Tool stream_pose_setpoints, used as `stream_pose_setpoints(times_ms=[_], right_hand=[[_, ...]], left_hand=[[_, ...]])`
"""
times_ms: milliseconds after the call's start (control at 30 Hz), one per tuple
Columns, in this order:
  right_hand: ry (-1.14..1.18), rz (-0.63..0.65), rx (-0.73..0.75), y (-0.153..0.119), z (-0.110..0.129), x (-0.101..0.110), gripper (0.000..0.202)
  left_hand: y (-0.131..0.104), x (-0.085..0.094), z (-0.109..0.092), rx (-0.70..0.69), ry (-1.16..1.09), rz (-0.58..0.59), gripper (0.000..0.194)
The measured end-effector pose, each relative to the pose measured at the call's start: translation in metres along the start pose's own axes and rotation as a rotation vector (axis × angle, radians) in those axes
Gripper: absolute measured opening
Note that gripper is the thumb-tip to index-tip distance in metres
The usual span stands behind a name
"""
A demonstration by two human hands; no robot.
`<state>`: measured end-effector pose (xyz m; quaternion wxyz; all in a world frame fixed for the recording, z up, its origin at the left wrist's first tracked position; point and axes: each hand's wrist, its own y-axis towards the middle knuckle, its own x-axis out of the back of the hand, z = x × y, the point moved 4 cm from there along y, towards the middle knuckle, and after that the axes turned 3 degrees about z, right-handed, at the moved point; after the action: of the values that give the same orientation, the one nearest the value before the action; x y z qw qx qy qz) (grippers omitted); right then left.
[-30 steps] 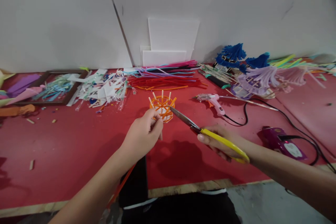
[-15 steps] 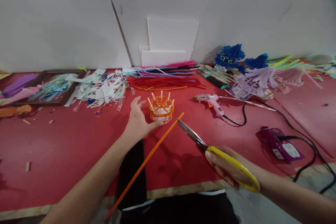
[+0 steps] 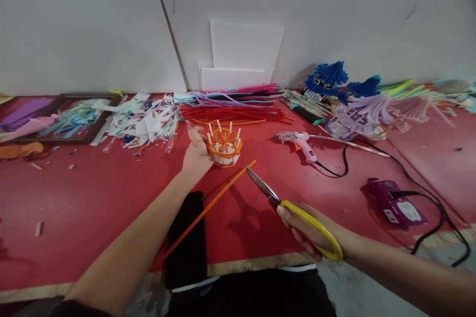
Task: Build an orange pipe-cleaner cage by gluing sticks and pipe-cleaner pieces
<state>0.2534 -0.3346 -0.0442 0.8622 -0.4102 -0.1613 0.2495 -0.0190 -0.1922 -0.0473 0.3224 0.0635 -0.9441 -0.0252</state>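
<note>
Orange basket (image 3: 224,146) cupped in left hand (image 3: 196,152); right hand (image 3: 308,230) clenched on yellow scissors (image 3: 297,210).

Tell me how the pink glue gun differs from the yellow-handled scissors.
The scissors are gripped in the right hand with blades shut; the pink glue gun lies untouched on the red table. The glue gun trails a black cord; the scissors have none. The scissors point toward the orange basket held by the left hand; the glue gun lies right of it.

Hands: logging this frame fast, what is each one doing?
Left hand: closed around the orange basket.
Right hand: holding the yellow scissors, blades shut.
</note>
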Motion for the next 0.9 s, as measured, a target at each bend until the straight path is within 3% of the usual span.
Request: stream_pose_setpoints(times_ms=[133,300,533,667,800,900], right_hand=[[-0.022,-0.003,0.003,0.001,0.004,0.0,0.069],[-0.045,-0.003,0.034,0.003,0.005,0.002,0.064],[-0.078,-0.021,0.039,0.008,0.016,0.003,0.06],[-0.126,0.014,0.074,0.011,0.021,0.005,0.063],[-0.145,0.023,0.08,0.011,0.023,0.007,0.065],[-0.162,0.021,0.087,0.01,0.025,0.006,0.065]], left_hand=[[0.002,0.001,-0.005,0.009,0.095,0.0,0.064],[0.009,0.015,-0.008,0.071,0.175,-0.091,0.065],[0.007,0.026,0.004,0.114,0.197,-0.218,0.076],[-0.012,0.03,0.009,0.067,0.195,-0.245,0.082],[-0.045,0.047,0.003,0.049,0.198,-0.289,0.07],[-0.066,0.053,-0.012,0.056,0.166,-0.196,0.058]])
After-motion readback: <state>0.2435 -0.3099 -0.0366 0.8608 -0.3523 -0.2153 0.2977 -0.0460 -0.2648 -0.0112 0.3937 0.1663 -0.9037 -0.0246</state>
